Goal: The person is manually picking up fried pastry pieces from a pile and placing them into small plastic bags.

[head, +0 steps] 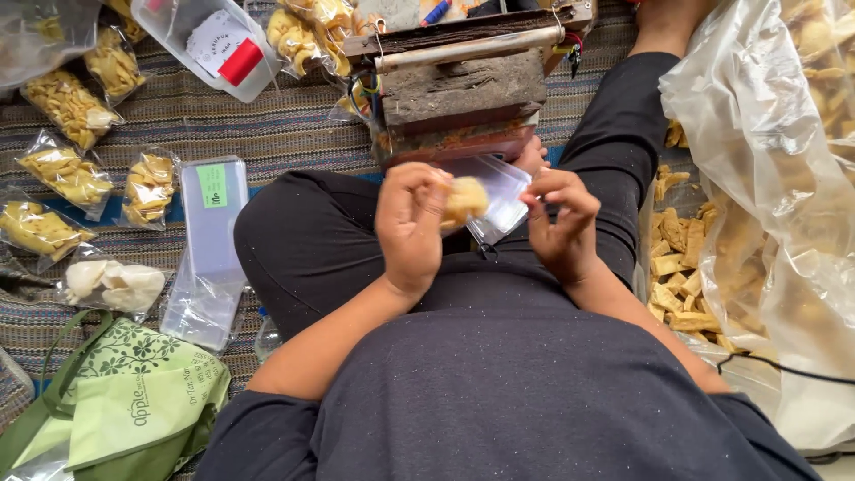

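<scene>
- Head view: the left hand (411, 227) is curled, its fingertips pinched on a pale yellow, crinkled cracker piece (465, 201) held over the lap.
- The cracker sits at the mouth of a small clear plastic pouch (497, 191), touching its left side; the pouch lies to the right of the left fingers and its long axis slants up and away from the body towards the sealer.
- The right hand (563, 227) is closed in a pinch on the pouch's right edge, thumb and forefinger together and the other fingers bent; how firmly it grips I cannot tell.
- Both hands are level with each other; the left one is nearer to the cracker, the right nearer to the pouch's open edge.
- Just beyond the hands stands a worn wooden block sealer with a pale bar (463, 71).
- To the right, a heap of loose yellow crackers (677, 267) lies beside a big clear plastic sack (766, 134), nearer to the right hand.
- To the left, on the striped woven mat (267, 125), lie filled cracker packets (67, 174), a stack of empty clear pouches (209, 240) and a green printed bag (134, 392), well apart from both hands.
</scene>
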